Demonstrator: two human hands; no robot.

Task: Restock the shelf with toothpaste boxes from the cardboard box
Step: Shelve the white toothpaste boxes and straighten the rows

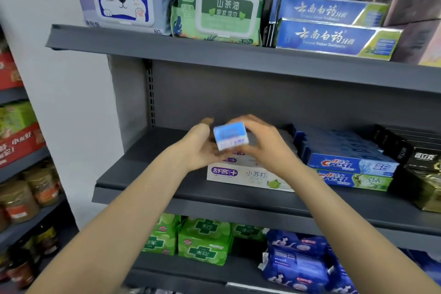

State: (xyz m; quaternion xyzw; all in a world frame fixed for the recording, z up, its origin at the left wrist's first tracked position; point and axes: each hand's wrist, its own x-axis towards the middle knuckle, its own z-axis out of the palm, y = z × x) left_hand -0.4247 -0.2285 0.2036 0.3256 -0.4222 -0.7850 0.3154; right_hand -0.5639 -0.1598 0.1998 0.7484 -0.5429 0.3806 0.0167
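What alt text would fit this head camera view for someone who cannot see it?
Two bare hands, left hand and right hand, hold a small blue-and-white toothpaste box end-on above white toothpaste boxes on a grey metal shelf, beside blue Crest boxes.

Middle shelf [148, 174]: we log a stack of toothpaste boxes [241, 175] at the front centre, our held toothpaste box [230, 137] above it, left hand [200, 148] on its left, right hand [265, 148] on its right. Right of the stack, the Crest boxes [348, 167]. Upper shelf [167, 48]: wipes packs [171, 5] left, toothpaste cartons [334, 26] right. Lower shelf: pad packs [202, 243].
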